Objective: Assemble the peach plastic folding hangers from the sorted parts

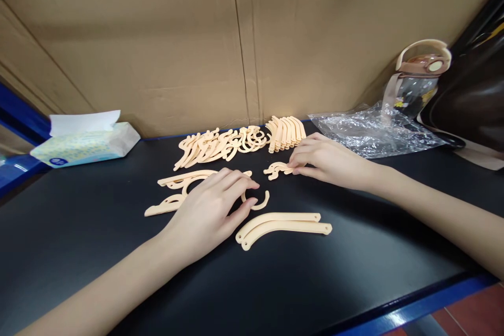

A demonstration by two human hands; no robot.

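Brown cardboard (177,37) stands behind a black tabletop (354,257), along its back edge. Over the middle of the surface, the left hand (214,205) is loosely curled, palm down, with a gap between thumb and index finger; the thumb tip overlaps a cream hook (264,205), though I cannot tell whether the hook is pinched or only touched. Farther back and to the right, the right hand (325,160) has its fingers drawn together at a small cluster of cream pieces (275,168) — how firmly they are held cannot be made out.

Partly under the left hand, toward the surface's left edge, lie several flat cream parts (157,209), some of them hidden by the fingers. Nearer the front edge than the hook, two curved bars (289,227) lie side by side, their bends toward the left.

Close to the back edge sits a loose pile of cream pieces (212,147), and just right of it a neat row of curved bars stacked together (285,134). At the back left corner is a tissue pack (88,144) with one sheet pulled up. Toward the back right corner — beyond the right hand — lies crumpled clear plastic (370,134), with a drinking bottle (419,81) near it.
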